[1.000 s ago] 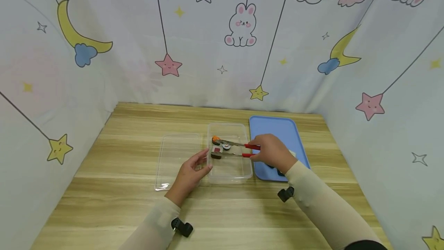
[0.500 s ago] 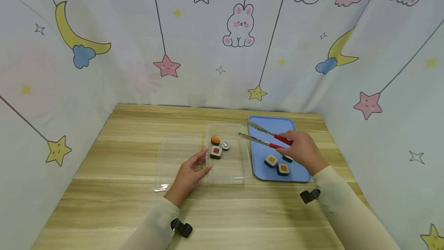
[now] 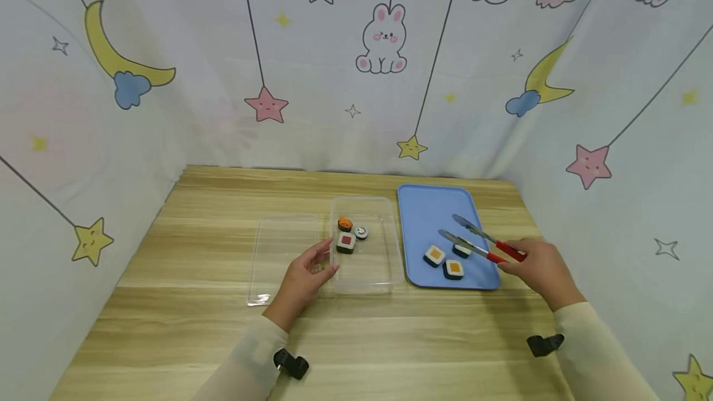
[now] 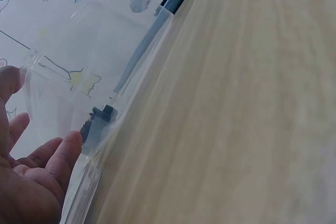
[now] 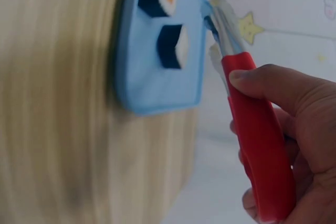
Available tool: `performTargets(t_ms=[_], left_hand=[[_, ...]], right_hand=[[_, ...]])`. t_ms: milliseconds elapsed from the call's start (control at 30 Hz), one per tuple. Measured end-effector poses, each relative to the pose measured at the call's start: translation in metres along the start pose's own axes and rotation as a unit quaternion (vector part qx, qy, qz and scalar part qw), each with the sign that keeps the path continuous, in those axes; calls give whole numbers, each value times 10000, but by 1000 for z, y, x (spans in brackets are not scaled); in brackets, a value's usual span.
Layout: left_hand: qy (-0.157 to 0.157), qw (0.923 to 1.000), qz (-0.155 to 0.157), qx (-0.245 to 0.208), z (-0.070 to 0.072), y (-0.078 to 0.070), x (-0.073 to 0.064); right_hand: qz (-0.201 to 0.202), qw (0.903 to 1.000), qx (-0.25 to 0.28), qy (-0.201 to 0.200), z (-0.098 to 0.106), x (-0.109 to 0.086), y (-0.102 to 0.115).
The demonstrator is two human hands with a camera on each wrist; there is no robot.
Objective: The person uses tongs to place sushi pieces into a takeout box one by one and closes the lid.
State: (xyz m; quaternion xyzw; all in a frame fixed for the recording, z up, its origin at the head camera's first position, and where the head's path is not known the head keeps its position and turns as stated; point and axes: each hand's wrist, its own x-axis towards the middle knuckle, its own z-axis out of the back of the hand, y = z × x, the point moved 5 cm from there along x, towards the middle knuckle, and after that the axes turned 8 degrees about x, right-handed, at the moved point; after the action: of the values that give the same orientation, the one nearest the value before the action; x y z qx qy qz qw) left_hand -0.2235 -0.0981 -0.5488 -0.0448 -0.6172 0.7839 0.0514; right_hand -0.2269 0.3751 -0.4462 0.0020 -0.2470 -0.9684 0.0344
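Observation:
My right hand (image 3: 537, 268) grips the red handles of the metal tongs (image 3: 473, 237). The tongs' arms stand apart above a blue tray (image 3: 429, 209), with no piece between their tips. On that tray sit three sushi pieces: two with orange centres, sushi piece (image 3: 434, 255) and sushi piece (image 3: 453, 269), and a sushi piece (image 3: 462, 249) partly behind the tongs. My left hand (image 3: 303, 277) rests its loosely extended fingers against the left wall of a clear plastic box (image 3: 370, 271). Inside are an orange-topped sushi (image 3: 345, 224), a small round roll (image 3: 361, 232) and a red-centred sushi (image 3: 346, 242).
A clear lid (image 3: 281, 258) lies flat on the wooden table (image 3: 356, 339), left of the box and partly beneath my left hand. The tray stands just right of the box. A printed curtain (image 3: 328, 79) encloses the table at the back and sides.
My right hand has drawn the tongs out of the box and carried them right, to above the sushi on the tray. The left hand stays at the box.

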Motion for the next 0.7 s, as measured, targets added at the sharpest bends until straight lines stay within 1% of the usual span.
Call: performTargets(t_ms=[133, 233, 500, 700], left_hand=[[-9, 10000, -68, -53, 1, 0, 1], [-17, 10000, -82, -33, 0, 2, 2], [-22, 10000, -35, 18, -1, 3, 2], [-53, 9999, -82, 85, -1, 3, 2]], right_hand=[[-233, 9997, 100, 12, -1, -15, -19], [-244, 9997, 43, 11, -3, -21, -26], [-395, 9992, 81, 65, -6, -29, -34], [-306, 9995, 19, 6, -8, -30, -35]])
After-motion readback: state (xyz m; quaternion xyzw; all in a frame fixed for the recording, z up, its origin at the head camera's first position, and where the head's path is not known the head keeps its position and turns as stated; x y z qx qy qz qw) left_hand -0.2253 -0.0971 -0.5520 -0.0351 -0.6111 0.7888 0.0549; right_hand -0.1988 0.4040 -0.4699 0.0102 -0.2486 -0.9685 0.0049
